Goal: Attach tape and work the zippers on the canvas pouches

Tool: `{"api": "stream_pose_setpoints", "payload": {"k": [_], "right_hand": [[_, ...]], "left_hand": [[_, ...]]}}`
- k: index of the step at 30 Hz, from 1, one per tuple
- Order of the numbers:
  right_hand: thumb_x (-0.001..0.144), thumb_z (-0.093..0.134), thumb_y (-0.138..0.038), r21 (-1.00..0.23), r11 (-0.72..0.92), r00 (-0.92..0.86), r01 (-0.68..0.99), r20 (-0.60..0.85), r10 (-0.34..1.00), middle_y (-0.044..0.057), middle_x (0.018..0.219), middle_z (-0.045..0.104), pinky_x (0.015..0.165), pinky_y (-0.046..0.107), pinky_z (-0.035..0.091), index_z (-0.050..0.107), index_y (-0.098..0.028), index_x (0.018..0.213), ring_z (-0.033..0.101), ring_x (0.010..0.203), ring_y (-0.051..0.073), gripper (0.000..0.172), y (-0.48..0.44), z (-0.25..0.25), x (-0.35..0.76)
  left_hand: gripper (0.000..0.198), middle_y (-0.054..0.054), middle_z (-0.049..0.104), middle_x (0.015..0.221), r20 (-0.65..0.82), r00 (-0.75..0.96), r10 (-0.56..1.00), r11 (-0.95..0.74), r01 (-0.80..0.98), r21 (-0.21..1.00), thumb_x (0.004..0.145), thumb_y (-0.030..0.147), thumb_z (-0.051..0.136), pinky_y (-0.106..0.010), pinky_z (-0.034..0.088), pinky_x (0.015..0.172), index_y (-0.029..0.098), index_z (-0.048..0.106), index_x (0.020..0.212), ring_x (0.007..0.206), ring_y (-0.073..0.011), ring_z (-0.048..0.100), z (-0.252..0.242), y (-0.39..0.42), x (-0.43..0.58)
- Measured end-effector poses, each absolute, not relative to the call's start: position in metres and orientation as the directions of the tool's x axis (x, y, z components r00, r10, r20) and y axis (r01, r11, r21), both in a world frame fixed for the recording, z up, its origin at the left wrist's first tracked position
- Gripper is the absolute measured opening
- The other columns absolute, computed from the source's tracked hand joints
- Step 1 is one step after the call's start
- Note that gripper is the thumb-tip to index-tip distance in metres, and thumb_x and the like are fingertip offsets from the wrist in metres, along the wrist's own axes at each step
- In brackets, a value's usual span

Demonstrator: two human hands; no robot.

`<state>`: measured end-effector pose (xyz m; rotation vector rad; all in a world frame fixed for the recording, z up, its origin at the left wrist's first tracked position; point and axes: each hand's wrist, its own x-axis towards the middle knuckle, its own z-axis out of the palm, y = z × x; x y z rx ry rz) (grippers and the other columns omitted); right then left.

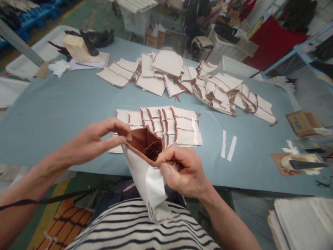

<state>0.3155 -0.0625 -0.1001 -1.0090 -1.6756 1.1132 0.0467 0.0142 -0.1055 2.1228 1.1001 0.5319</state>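
Close to my body I hold up a white fabric pouch (137, 165) with a brown lining, its mouth spread and facing up. My left hand (104, 139) pinches the left corner of the brown rim between thumb and fingers. On the right side, my right hand (182, 170) grips the rim, fingers curled and thumb on the outside. A white strip (156, 185) hangs on the pouch's outer face below my right thumb. Just beyond, overlapping white pieces with brown edges (166, 121) lie in a row on the table, partly hidden by the pouch.
Loose white pieces (166, 66) are heaped along the far side of the blue-grey table (65, 118). Two white strips (227, 146) lie right of the row. Tape-like blocks with dark handles stand far left (80, 47) and right (299, 163). A cardboard box (303, 123) sits at the right edge.
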Motion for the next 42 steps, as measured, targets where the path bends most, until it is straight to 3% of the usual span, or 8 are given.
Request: {"api": "stream_pose_setpoints", "payload": {"k": [4,8,10,17,24,30,36,42], "right_hand": [[0.087,0.058,-0.012,-0.850,0.450,-0.376,0.273,0.336,0.864,0.001,0.074,0.077,0.058,0.022,0.046,0.070,-0.021,0.081,0.062,0.059,0.011,0.016,-0.053,-0.094,0.325],[0.091,0.058,-0.010,-0.776,0.526,-0.457,0.348,0.350,0.818,0.002,0.083,0.082,0.064,0.023,0.051,0.072,-0.022,0.088,0.069,0.065,0.012,0.018,-0.046,-0.092,0.327],[0.093,0.058,-0.010,-0.755,0.550,-0.480,0.358,0.357,0.802,0.003,0.085,0.082,0.067,0.024,0.051,0.072,-0.022,0.091,0.070,0.067,0.013,0.018,-0.046,-0.092,0.329],[0.102,0.059,-0.014,-0.691,0.615,-0.512,0.380,0.397,0.762,0.001,0.077,0.076,0.065,0.025,0.048,0.071,-0.020,0.095,0.065,0.066,0.013,0.015,-0.049,-0.087,0.343],[0.109,0.060,-0.021,-0.685,0.588,-0.497,0.430,0.363,0.788,0.002,0.082,0.076,0.069,0.026,0.049,0.070,-0.019,0.095,0.066,0.072,0.014,0.017,-0.051,-0.090,0.356],[0.106,0.065,-0.031,-0.893,0.346,-0.423,0.289,0.205,0.883,0.000,0.080,0.073,0.066,0.025,0.046,0.069,-0.021,0.088,0.061,0.069,0.012,0.021,-0.047,-0.103,0.353],[0.098,0.075,-0.059,-0.980,-0.059,-0.457,-0.191,0.036,0.889,-0.003,0.065,0.056,0.051,0.027,0.037,0.065,-0.023,0.083,0.046,0.057,0.013,0.041,-0.050,-0.113,0.334],[0.096,0.078,-0.042,-0.985,-0.091,-0.510,-0.146,-0.004,0.860,-0.005,0.064,0.054,0.048,0.026,0.033,0.066,-0.023,0.084,0.042,0.054,0.011,0.025,-0.046,-0.099,0.330]], "left_hand": [[0.032,0.004,0.077,0.120,0.113,0.395,0.912,-0.392,0.752,0.530,0.113,0.039,0.051,-0.021,0.050,0.094,0.020,0.073,0.127,0.107,-0.0168,0.067,-0.083,0.022,0.027],[0.030,-0.004,0.076,0.130,0.269,0.685,0.677,-0.665,0.412,0.623,0.116,0.023,0.044,-0.027,0.048,0.110,0.022,0.070,0.131,0.121,-0.0190,0.069,-0.069,0.004,0.055],[0.027,-0.005,0.078,0.120,0.283,0.786,0.550,-0.708,0.259,0.657,0.116,0.022,0.044,-0.028,0.049,0.108,0.021,0.071,0.121,0.116,-0.0188,0.071,-0.070,-0.001,0.077],[0.034,-0.005,0.073,0.096,0.281,0.862,0.422,-0.728,0.137,0.672,0.118,0.028,0.039,-0.031,0.049,0.092,0.021,0.064,0.095,0.094,-0.0214,0.066,-0.079,0.013,0.110],[0.031,0.004,0.059,0.073,0.155,0.882,0.444,-0.608,0.170,0.775,0.115,0.026,0.049,-0.023,0.041,0.063,0.022,0.058,0.085,0.064,-0.0128,0.054,-0.081,0.013,0.110],[0.029,0.006,0.055,0.068,0.108,0.831,0.546,-0.485,0.209,0.849,0.109,0.022,0.054,-0.022,0.036,0.057,0.020,0.059,0.081,0.060,-0.0104,0.050,-0.083,0.007,0.115],[0.054,0.004,0.050,0.066,0.024,0.648,0.761,0.069,-0.118,0.991,0.105,0.062,0.066,-0.021,0.032,0.048,0.019,0.055,0.074,0.055,-0.0102,0.041,-0.102,-0.025,0.123],[0.056,0.007,0.044,0.061,0.003,0.577,0.817,0.201,-0.290,0.936,0.099,0.061,0.076,-0.019,0.024,0.043,0.019,0.052,0.070,0.050,-0.0072,0.029,-0.118,-0.037,0.123]]}}
